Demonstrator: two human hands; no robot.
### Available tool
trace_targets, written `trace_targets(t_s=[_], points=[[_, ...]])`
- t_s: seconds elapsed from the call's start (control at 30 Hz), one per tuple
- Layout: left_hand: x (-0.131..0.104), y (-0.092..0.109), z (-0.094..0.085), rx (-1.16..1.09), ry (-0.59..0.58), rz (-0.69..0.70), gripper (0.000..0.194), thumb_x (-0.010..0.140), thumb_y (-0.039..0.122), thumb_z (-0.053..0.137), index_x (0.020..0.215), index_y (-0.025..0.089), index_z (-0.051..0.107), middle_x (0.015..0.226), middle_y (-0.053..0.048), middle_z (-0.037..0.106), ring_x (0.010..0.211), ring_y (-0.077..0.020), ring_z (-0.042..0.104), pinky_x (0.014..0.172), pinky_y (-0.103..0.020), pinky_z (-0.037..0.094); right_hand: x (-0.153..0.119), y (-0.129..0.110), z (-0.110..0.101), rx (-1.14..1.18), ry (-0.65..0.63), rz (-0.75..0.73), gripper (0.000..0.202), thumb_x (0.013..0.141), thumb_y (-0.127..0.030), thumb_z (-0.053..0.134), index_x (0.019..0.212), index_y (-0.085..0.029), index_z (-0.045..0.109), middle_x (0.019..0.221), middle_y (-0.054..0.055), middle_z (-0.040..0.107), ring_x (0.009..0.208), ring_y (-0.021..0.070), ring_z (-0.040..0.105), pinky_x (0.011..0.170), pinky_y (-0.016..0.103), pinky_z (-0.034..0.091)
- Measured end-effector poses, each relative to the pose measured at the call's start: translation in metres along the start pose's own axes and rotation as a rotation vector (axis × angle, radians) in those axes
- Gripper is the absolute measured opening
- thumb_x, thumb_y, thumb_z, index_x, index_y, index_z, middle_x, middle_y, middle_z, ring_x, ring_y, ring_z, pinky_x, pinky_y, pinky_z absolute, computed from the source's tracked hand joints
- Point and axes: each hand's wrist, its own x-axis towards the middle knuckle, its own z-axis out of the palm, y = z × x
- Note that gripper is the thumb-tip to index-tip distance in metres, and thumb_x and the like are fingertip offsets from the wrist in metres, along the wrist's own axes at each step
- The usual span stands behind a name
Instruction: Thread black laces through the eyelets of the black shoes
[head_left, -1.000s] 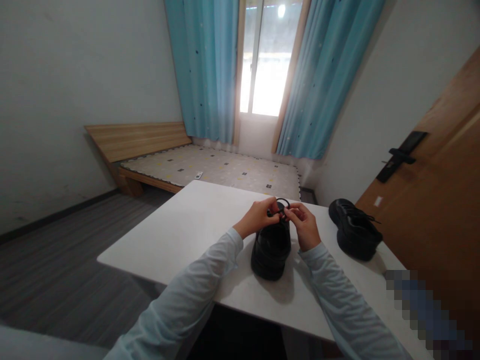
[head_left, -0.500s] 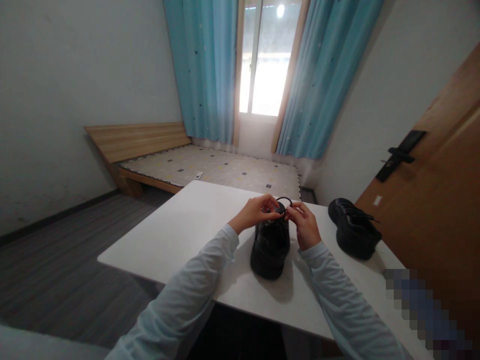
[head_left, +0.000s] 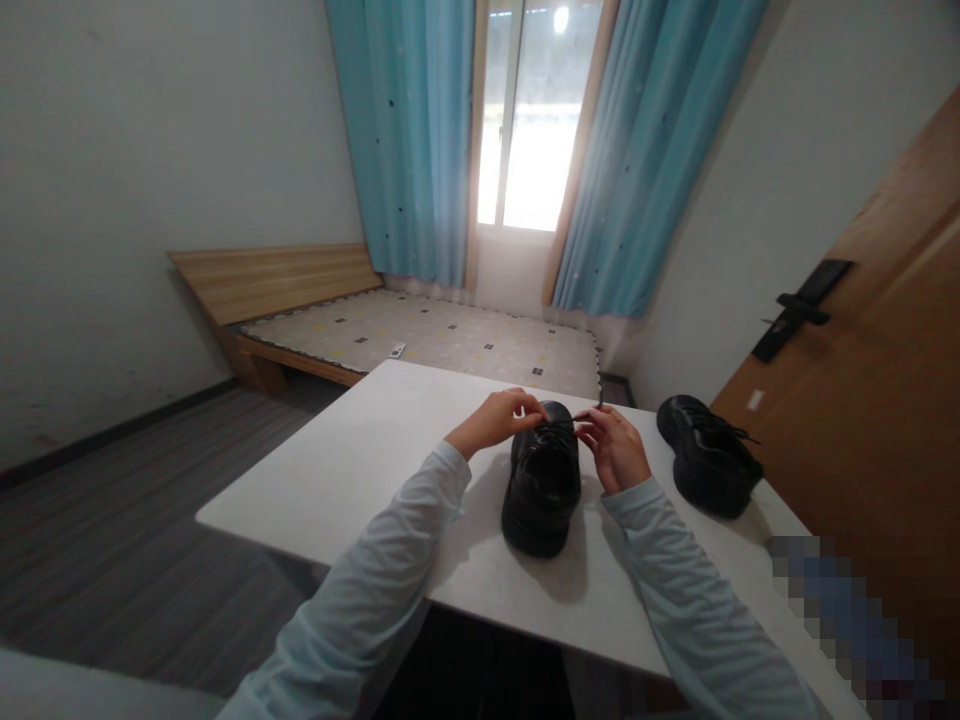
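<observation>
A black lace-up shoe (head_left: 541,490) stands on the white table (head_left: 330,460), its toe pointing away from me and its opening toward me. My left hand (head_left: 501,418) is at the left of the laces, thumb and fingers pinched at the lace near the toe. On the right, my right hand (head_left: 613,445) pinches the black lace (head_left: 581,415), which stretches across the front of the shoe between both hands. A short lace end sticks up above the right fingers.
A second black shoe (head_left: 712,460) lies near the table's right edge. Beyond the table is a bed (head_left: 450,325) with a small white object (head_left: 397,351) on it. A wooden door (head_left: 862,400) with a black handle stands at the right.
The lace loop that stood above the toe is gone, and the lace now runs nearly straight. My hands have moved slightly apart, showing more of the shoe's toe.
</observation>
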Motion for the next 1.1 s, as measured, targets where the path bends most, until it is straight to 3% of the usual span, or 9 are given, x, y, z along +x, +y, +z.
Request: trace_targets(t_s=[0.13, 0.3, 0.5, 0.67, 0.87, 0.97, 1.1], points=[[0.0, -0.005, 0.004, -0.039, -0.009, -0.035, 0.025, 0.085, 0.032, 0.046, 0.08, 0.015, 0.062, 0.08, -0.003, 0.06, 0.074, -0.0127, 0.051, 0.069, -0.022, 0.039, 0.002, 0.001, -0.002, -0.003, -0.004, -0.001, 0.019, 0.061, -0.031, 0.071, 0.065, -0.019, 0.056, 0.067, -0.003, 0.064, 0.054, 0.0087, 0.057, 0.055, 0.022, 0.046], [0.0, -0.006, 0.003, -0.09, -0.102, -0.077, 0.037, 0.086, 0.045, 0.04, 0.066, 0.015, 0.05, 0.064, 0.003, 0.048, 0.064, -0.0107, 0.042, 0.062, -0.022, 0.034, 0.004, 0.001, -0.005, 0.012, 0.013, -0.004, 0.024, 0.059, -0.035, 0.074, 0.065, -0.02, 0.057, 0.068, -0.003, 0.064, 0.054, 0.0093, 0.058, 0.054, 0.023, 0.047], [-0.001, -0.002, -0.004, -0.284, -0.096, -0.156, 0.044, 0.078, 0.055, 0.048, 0.059, 0.015, 0.042, 0.057, 0.005, 0.035, 0.057, -0.008, 0.035, 0.056, -0.022, 0.03, 0.005, 0.001, -0.007, 0.015, -0.003, -0.013, 0.024, 0.058, -0.035, 0.076, 0.065, -0.02, 0.06, 0.068, -0.002, 0.065, 0.058, 0.0107, 0.062, 0.057, 0.024, 0.05], [-0.002, 0.001, -0.001, -0.57, 0.033, -0.284, 0.039, 0.074, 0.052, 0.056, 0.068, 0.014, 0.051, 0.068, 0.003, 0.048, 0.069, -0.0091, 0.048, 0.068, -0.023, 0.04, 0.004, 0.002, -0.005, 0.063, -0.028, -0.016, 0.026, 0.058, -0.035, 0.079, 0.067, -0.019, 0.06, 0.074, 0.0, 0.069, 0.065, 0.0126, 0.065, 0.064, 0.026, 0.053], [0.0, 0.002, 0.018, -1.196, 0.08, -0.262, 0.035, 0.077, 0.046, 0.06, 0.082, 0.012, 0.055, 0.088, -0.006, 0.063, 0.085, -0.0133, 0.06, 0.082, -0.028, 0.045, 0.001, -0.002, -0.001, 0.087, -0.159, -0.068, 0.03, 0.062, -0.037, 0.077, 0.071, -0.021, 0.054, 0.076, 0.003, 0.072, 0.075, 0.0192, 0.069, 0.076, 0.036, 0.055], [0.001, 0.005, 0.021, -1.37, 0.139, -0.28, 0.03, 0.078, 0.041, 0.062, 0.081, 0.012, 0.053, 0.085, -0.005, 0.064, 0.083, -0.0142, 0.063, 0.08, -0.028, 0.048, 0.0, -0.004, 0.001, 0.088, -0.213, -0.092, 0.031, 0.065, -0.04, 0.075, 0.072, -0.022, 0.051, 0.071, 0.001, 0.071, 0.076, 0.0212, 0.069, 0.075, 0.039, 0.055], [0.0, 0.008, 0.022, -1.43, 0.162, -0.278, 0.03, 0.078, 0.041, 0.062, 0.077, 0.013, 0.049, 0.074, -0.002, 0.061, 0.07, -0.0119, 0.062, 0.067, -0.025, 0.052, -0.001, -0.005, 0.001, 0.086, -0.25, -0.091, 0.032, 0.066, -0.041, 0.074, 0.074, -0.021, 0.05, 0.067, -0.001, 0.069, 0.072, 0.0204, 0.07, 0.074, 0.038, 0.056]])
